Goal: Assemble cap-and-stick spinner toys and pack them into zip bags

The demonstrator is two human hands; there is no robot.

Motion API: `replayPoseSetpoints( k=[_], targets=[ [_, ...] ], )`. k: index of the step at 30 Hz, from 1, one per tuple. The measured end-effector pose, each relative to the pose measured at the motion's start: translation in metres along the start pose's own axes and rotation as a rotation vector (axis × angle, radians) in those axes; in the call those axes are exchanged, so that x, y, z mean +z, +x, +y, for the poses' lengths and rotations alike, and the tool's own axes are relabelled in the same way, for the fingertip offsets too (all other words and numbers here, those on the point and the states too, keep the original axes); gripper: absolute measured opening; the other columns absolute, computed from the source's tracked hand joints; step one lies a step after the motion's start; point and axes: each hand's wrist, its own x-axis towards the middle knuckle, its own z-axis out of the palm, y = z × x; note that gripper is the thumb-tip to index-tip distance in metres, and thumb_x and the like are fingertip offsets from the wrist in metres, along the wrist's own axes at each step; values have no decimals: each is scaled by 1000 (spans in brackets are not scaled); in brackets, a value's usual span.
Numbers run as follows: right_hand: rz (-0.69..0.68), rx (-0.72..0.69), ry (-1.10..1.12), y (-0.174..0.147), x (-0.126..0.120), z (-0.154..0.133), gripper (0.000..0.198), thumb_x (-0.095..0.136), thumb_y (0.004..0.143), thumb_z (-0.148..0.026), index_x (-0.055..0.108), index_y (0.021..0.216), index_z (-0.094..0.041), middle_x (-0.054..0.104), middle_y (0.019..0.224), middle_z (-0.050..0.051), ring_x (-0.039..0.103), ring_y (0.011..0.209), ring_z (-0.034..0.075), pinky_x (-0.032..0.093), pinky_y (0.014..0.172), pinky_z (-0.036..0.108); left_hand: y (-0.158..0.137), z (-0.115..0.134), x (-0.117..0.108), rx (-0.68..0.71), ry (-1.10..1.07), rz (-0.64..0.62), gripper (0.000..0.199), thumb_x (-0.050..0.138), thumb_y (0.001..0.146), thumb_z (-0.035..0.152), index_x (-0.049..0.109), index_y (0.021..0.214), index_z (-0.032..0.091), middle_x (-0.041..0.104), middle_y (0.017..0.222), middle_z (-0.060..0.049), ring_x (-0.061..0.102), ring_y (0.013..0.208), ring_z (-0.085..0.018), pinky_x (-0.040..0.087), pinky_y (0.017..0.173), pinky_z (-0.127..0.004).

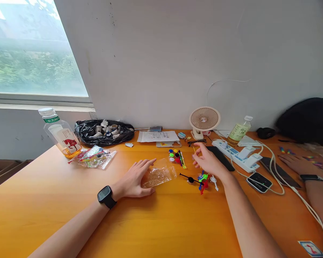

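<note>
My left hand [136, 179], with a black watch on its wrist, lies on the table with fingers stretched out at the left edge of a clear plastic bag [161, 175]. My right hand [207, 160] is raised over the table, pinching a thin yellow stick [194, 149]. Below it lies a jumble of small plastic pieces [204, 181] in red, green, blue and white. A black bar-shaped piece [190, 179] sits at the jumble's left. Between my hands are coloured round discs [172, 155] in rows, with several thin sticks [182, 159] beside them.
At the left stand an open drink bottle [60, 134], a packet of coloured parts [95, 159] and a black rubbish bag [80, 132]. Papers [158, 136], a fan [204, 119], a power strip [237, 156] with cables and another bottle [238, 133] line the back. A co-worker's hand [294, 164] rests at right.
</note>
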Motion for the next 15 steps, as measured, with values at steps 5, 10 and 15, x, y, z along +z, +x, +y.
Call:
replayPoseSetpoints(
  k=[5,10,15],
  targets=[
    [-225,-167,314,-10,5,-23,34,69,89,-47,66,108,-19,71,91,4,67,74,16,54,71,29,1,2,0,23,-29,1,102,78,79,45,24,164,29,52,146,-14,53,127,-37,44,109,-55],
    [-409,-199,313,-17,16,-34,34,78,83,-49,75,96,-18,73,89,4,66,78,17,51,70,28,2,6,0,37,-58,-17,103,79,79,47,24,164,30,52,145,-14,52,127,-37,44,109,-56],
    [-433,-227,274,-18,32,-34,27,79,83,-42,76,91,-17,71,79,2,64,71,16,48,64,27,3,10,2,72,-74,-55,104,77,80,50,21,165,30,52,145,-13,52,128,-37,42,112,-56]
  ],
)
